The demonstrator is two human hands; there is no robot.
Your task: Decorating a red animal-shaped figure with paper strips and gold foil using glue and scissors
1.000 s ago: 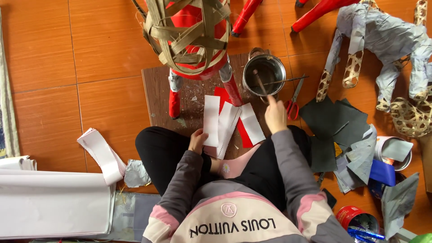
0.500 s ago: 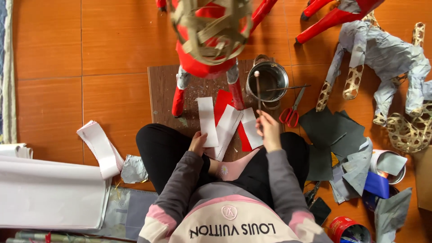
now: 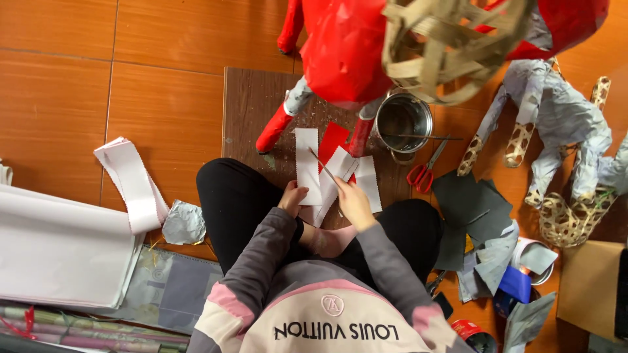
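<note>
Seated figure on an orange-brown tiled floor (image 3: pixel 85 78), viewed from above, working at a dark wooden board (image 3: pixel 252 108). One second before, the right hand (image 3: pixel 354 203) reached out to the metal pot (image 3: pixel 403 119) beside the board; it is now drawn back over the white paper strips (image 3: pixel 306 163) and closes around a thin brush (image 3: pixel 322 164), whose tip lies on the strips. The left hand (image 3: pixel 292 197), fingers curled, presses on the near end of the same strips; whether it pinches or merely pins the paper cannot be told. The return from the pot to the paper suggests, as a judgement, that the brush has been loaded and that coating of the strips is the step in hand. A red paper piece (image 3: pixel 332 138) lies among the strips. The view has also moved closer and shifted to the right.

Surroundings: a red paper-covered figure (image 3: pixel 340 46) stands on the board, with a woven bamboo frame (image 3: pixel 451 46) at its upper right. Red-handled scissors (image 3: pixel 424 171) lie just right of the pot, and grey paper sheets (image 3: pixel 471 209) near them. A grey paper-covered figure (image 3: pixel 556 124) lies at far right. A white paper roll (image 3: pixel 59 248) and a loose white strip (image 3: pixel 131 183) lie at left, with crumpled foil (image 3: pixel 183 223) beside the knee.
</note>
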